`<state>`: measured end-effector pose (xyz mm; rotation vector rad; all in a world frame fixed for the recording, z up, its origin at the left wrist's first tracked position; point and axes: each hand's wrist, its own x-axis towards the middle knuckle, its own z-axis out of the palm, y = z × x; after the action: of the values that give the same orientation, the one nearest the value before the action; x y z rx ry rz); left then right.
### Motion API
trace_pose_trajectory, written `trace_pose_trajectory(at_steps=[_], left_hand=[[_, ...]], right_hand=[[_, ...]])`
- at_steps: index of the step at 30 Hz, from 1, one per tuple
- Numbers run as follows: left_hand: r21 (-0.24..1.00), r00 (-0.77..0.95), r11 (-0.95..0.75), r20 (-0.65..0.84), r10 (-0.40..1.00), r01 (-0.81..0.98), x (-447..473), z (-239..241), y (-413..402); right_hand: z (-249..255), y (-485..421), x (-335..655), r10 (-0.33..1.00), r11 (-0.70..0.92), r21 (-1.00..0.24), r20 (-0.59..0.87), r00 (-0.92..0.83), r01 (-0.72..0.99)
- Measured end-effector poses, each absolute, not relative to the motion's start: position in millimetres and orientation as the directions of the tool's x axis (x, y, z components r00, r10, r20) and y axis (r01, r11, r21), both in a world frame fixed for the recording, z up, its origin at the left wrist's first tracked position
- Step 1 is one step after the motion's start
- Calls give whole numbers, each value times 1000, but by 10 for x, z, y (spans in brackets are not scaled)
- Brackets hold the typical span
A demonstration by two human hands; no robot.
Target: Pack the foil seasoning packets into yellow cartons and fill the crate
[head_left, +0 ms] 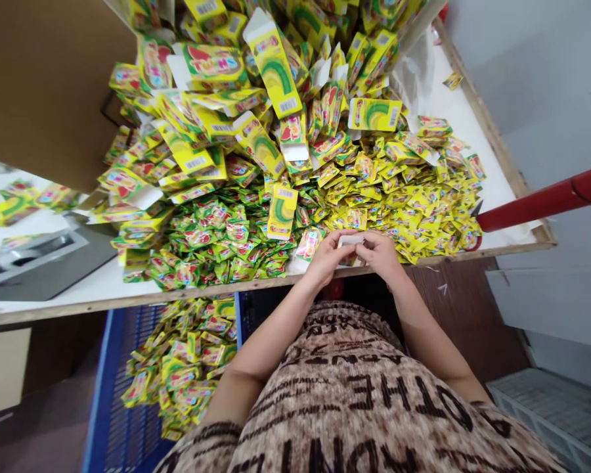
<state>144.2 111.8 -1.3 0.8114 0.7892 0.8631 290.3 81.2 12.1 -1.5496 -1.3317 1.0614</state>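
Fingers of the left hand (328,257) and right hand (383,253) curl shut on a small white piece (350,241), pinching it between them over the near edge of the counter (473,125), seemingly so both thumbs can work it. Yellow sachets (414,203) lie heaped close by, with cartons (270,66) piled behind.

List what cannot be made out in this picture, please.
Head view:
Small white flat piece: mostly covered by the left hand and right hand; its kind is unclear.
Red cylindrical tube: cut off by the right edge.
Grey metal device: cut off by the left edge, blurred.
Print on small yellow sachets: too small.
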Motion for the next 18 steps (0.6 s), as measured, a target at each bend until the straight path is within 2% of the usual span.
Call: trace_pose_trajectory(at_steps=[3, 9, 13, 18], left_hand=[[813, 404, 397, -221, 888, -427, 1464, -48, 1175], [803, 366, 424, -278, 888, -419, 1401, -133, 1244], [932, 220, 229, -170, 961, -283, 1367, -161, 1187], [992, 205, 59, -36, 978, -109, 1306, -177, 1139]], right_hand=[[31, 827, 2964, 978, -160, -975, -135, 161, 155], [35, 809, 2938, 989, -94, -985, -75, 130, 142], [63, 820, 2943, 994, -70, -988, -57, 96, 139], [53, 873, 2924, 984, -139, -990, -137, 114, 11]])
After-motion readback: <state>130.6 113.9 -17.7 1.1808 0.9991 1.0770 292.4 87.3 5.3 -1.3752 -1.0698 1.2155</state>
